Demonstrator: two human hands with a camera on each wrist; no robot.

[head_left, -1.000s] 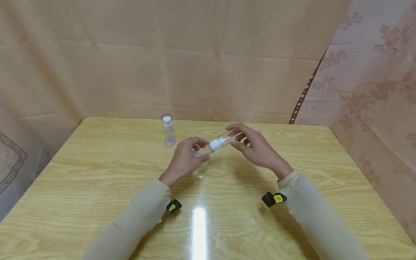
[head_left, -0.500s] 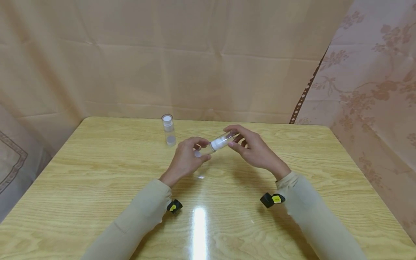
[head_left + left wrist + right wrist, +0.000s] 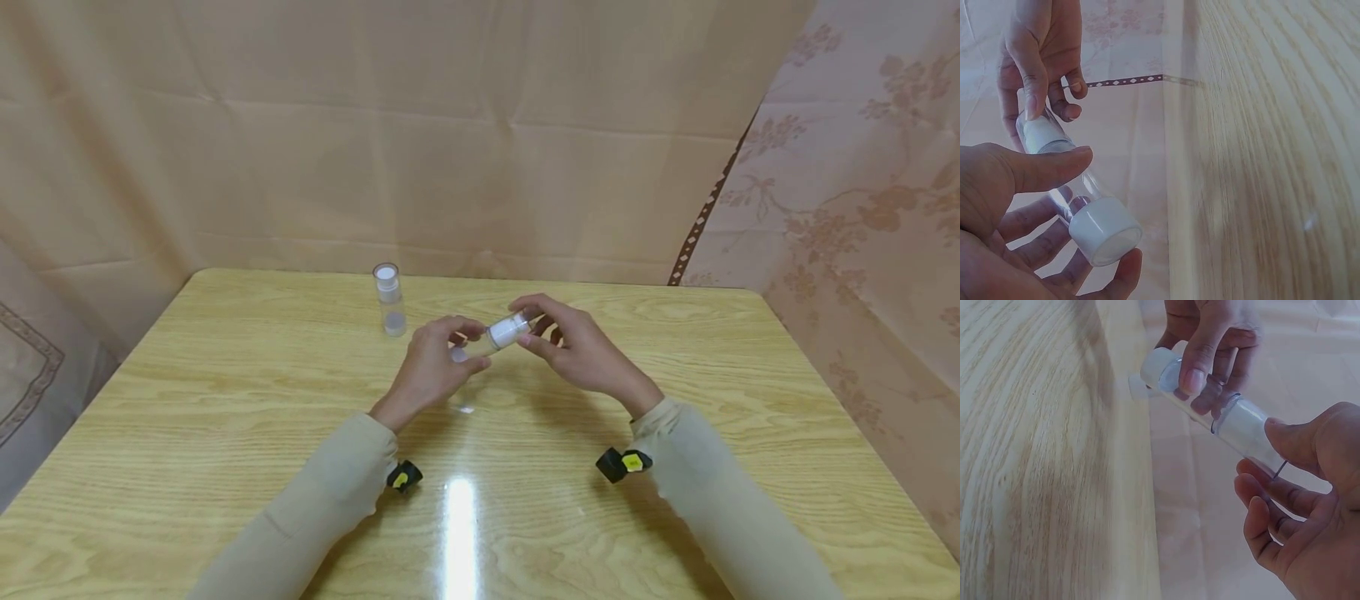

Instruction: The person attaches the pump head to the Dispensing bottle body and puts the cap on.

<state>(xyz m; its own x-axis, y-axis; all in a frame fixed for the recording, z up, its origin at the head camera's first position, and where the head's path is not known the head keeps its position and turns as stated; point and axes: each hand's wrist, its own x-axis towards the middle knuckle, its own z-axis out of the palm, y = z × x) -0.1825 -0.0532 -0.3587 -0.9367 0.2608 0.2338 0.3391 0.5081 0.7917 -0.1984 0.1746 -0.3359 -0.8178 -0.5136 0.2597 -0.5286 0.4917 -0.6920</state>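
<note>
My left hand (image 3: 431, 360) grips the clear body of a small pump bottle (image 3: 1194, 403), which lies tilted in the air above the table. Its white bottom end (image 3: 1100, 228) sticks out past the fingers in the left wrist view. Over the white pump top sits a clear cap (image 3: 510, 330). My right hand (image 3: 579, 346) pinches that cap near its outer end between thumb and fingers. A second bottle (image 3: 389, 302) of the same look, capped, stands upright behind the left hand.
The wood-patterned table (image 3: 225, 400) is glossy, with a bright light reflection near its front. Behind it hangs a beige curtain (image 3: 420, 167), and a flowered cloth (image 3: 862, 183) hangs on the right.
My right hand has moved left and slightly down, sliding the clear cap further over the white pump top. The left hand with the bottle has barely shifted. The standing bottle stays put.
</note>
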